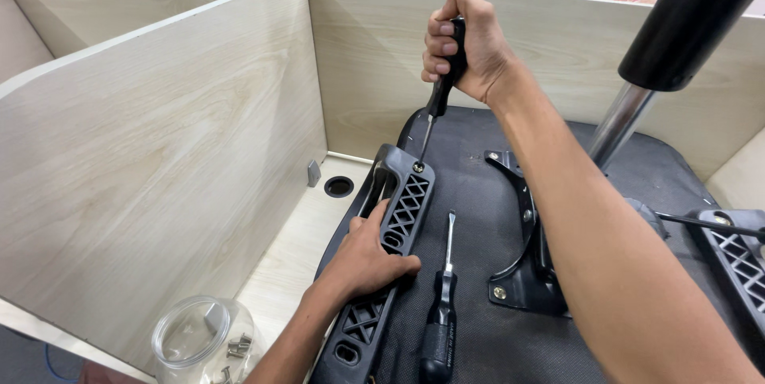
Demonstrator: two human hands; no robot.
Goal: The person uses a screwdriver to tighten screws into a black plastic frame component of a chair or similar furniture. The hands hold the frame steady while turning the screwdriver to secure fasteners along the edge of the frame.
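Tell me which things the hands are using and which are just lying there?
In use:
right hand gripping a screwdriver
screw under its tip
left hand pressing the black armrest bracket
upturned chair seat

Lying about:
spare screwdriver
clear jar of screws
second armrest bracket

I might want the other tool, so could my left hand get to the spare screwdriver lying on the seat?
Probably yes. The left hand rests on the black armrest bracket, and the spare screwdriver lies right beside it on the seat underside, with nothing between. It would have to let go of the bracket.
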